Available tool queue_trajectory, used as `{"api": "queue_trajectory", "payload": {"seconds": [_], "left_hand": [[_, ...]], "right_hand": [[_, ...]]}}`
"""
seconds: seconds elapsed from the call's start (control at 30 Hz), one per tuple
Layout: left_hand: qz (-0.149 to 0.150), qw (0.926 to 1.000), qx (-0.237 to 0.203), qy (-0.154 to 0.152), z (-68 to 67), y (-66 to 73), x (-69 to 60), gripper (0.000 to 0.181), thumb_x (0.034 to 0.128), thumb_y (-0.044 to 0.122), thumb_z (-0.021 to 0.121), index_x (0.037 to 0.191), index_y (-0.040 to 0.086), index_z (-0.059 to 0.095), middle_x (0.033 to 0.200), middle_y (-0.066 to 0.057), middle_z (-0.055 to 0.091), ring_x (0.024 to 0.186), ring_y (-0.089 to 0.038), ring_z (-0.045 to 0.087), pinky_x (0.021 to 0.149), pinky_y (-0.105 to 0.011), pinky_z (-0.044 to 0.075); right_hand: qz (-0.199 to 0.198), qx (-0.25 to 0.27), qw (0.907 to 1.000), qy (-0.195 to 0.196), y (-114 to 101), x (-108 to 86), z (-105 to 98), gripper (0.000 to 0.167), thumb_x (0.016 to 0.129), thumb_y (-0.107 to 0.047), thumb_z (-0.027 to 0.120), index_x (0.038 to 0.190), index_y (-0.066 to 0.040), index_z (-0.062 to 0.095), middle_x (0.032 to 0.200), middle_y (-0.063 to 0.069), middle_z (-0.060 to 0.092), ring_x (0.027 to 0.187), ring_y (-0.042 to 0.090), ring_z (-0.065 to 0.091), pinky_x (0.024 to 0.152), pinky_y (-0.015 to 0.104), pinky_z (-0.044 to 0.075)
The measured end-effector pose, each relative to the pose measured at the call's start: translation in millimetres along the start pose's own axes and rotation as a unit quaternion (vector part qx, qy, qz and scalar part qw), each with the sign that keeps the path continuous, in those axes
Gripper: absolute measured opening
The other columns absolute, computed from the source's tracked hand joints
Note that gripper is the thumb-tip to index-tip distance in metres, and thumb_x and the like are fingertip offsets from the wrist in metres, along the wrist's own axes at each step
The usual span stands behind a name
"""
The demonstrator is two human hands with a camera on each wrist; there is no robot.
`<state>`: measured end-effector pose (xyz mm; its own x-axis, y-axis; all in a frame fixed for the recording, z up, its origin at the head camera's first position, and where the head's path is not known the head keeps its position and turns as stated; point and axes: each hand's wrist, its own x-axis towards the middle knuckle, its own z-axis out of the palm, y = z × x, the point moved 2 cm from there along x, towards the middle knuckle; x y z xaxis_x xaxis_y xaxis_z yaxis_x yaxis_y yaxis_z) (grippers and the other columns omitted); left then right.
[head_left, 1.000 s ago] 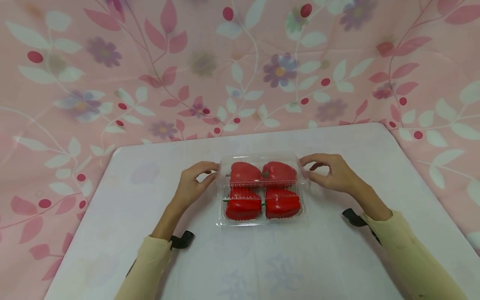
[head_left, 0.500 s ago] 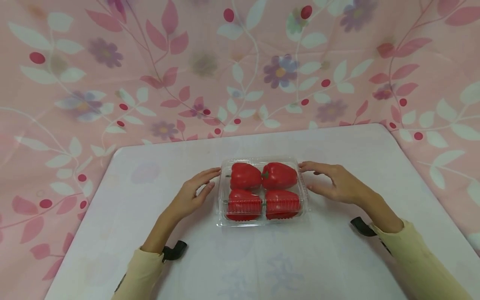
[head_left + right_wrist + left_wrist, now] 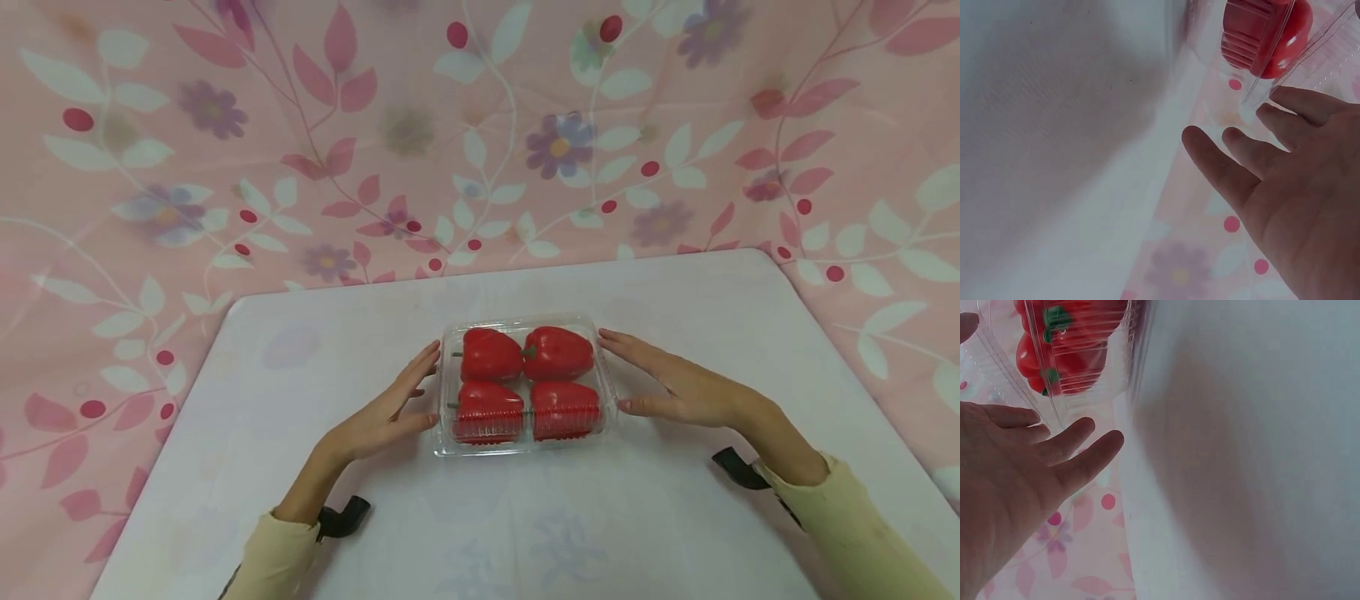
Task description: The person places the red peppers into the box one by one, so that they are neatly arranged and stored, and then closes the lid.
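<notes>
A clear plastic clamshell box (image 3: pixel 517 450) lies on the table with several red bell peppers (image 3: pixel 491 354) in it, set in two rows. Its ribbed lid is down over the peppers; whether the rim is snapped cannot be told. My left hand (image 3: pixel 378 421) is at the box's left side, fingers extended, fingertips at its edge. On the opposite side my right hand (image 3: pixel 678 387) has its fingers straight, the tips near or touching the box edge. In both wrist views the fingers are spread and grip nothing, with peppers (image 3: pixel 1063 362) visible through the plastic.
A white cloth covers the table (image 3: pixel 315 333), with faint printed marks near the front. Behind it hangs a pink floral curtain (image 3: pixel 420 167). A small black device (image 3: pixel 345 517) is strapped at each wrist by the pale sleeves (image 3: pixel 273 554).
The lid has come down from a raised, tilted position to lie over the front peppers. Both hands have let go of its sides, straightened their fingers and moved slightly toward the front.
</notes>
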<state>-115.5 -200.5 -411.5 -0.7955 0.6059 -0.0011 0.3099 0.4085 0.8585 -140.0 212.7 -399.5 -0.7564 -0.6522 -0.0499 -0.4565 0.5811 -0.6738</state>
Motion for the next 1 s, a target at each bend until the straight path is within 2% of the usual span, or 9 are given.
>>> {"api": "queue_trajectory", "payload": {"seconds": [0.17, 0.4, 0.5, 0.77, 0.9, 1.0], "left_hand": [[-0.003, 0.9998, -0.015, -0.01, 5.2, 1.2, -1.6, 0.095, 0.0896, 0.021, 0.063, 0.159, 0.019, -0.002, 0.164, 0.0, -0.005, 0.145, -0.031, 0.019, 0.106, -0.061, 0.034], [-0.021, 0.9997, -0.007, 0.0, 11.7, 3.7, -3.6, 0.098, 0.0871, 0.022, 0.065, 0.159, 0.018, -0.002, 0.164, -0.001, -0.007, 0.143, -0.032, 0.023, 0.106, -0.057, 0.036], [-0.035, 0.9993, -0.012, 0.006, 15.2, 3.1, -5.4, 0.098, 0.0868, 0.021, 0.065, 0.159, 0.02, -0.002, 0.163, 0.0, -0.003, 0.142, -0.032, 0.026, 0.105, -0.055, 0.038], [-0.059, 0.996, -0.063, 0.024, 27.7, 5.2, -13.9, 0.093, 0.0895, 0.022, 0.064, 0.159, 0.027, 0.002, 0.161, 0.001, 0.011, 0.138, -0.033, 0.032, 0.101, -0.054, 0.042], [-0.075, 0.993, -0.079, 0.046, 32.1, 7.2, -15.7, 0.093, 0.089, 0.019, 0.064, 0.159, 0.026, 0.003, 0.16, -0.005, 0.017, 0.133, -0.032, 0.038, 0.098, -0.049, 0.045], [-0.105, 0.9879, -0.1, 0.057, 34.5, 7.7, -17.2, 0.092, 0.0885, 0.018, 0.064, 0.159, 0.025, 0.004, 0.155, -0.012, 0.025, 0.126, -0.031, 0.043, 0.093, -0.043, 0.048]], "right_hand": [[0.024, 0.015, 0.9995, -0.013, -0.3, -2.7, 5.4, 0.089, 0.089, -0.046, 0.065, 0.159, -0.024, 0.015, 0.164, 0.003, 0.012, 0.147, 0.035, 0.014, 0.103, 0.073, 0.025], [0.043, 0.033, 0.9983, -0.021, -0.6, -5.4, 11.2, 0.094, 0.087, -0.045, 0.069, 0.159, -0.028, 0.012, 0.163, 0.003, 0.016, 0.147, 0.034, 0.017, 0.105, 0.07, 0.027], [0.054, 0.033, 0.9977, -0.024, -1.0, -6.0, 12.9, 0.096, 0.086, -0.045, 0.071, 0.159, -0.029, 0.011, 0.162, 0.005, 0.017, 0.146, 0.036, 0.019, 0.104, 0.07, 0.029], [0.072, 0.033, 0.9963, -0.032, -0.9, -8.0, 16.6, 0.1, 0.086, -0.044, 0.072, 0.159, -0.031, 0.005, 0.162, 0.01, 0.016, 0.146, 0.039, 0.02, 0.104, 0.069, 0.03], [0.074, 0.044, 0.9955, -0.039, -1.1, -9.0, 18.9, 0.102, 0.086, -0.043, 0.072, 0.159, -0.033, 0.001, 0.163, 0.011, 0.014, 0.145, 0.042, 0.021, 0.102, 0.069, 0.032], [0.074, 0.05, 0.9952, -0.041, -1.6, -9.8, 20.2, 0.103, 0.086, -0.044, 0.072, 0.158, -0.034, -0.001, 0.161, 0.014, 0.018, 0.141, 0.044, 0.028, 0.1, 0.07, 0.035]]}}
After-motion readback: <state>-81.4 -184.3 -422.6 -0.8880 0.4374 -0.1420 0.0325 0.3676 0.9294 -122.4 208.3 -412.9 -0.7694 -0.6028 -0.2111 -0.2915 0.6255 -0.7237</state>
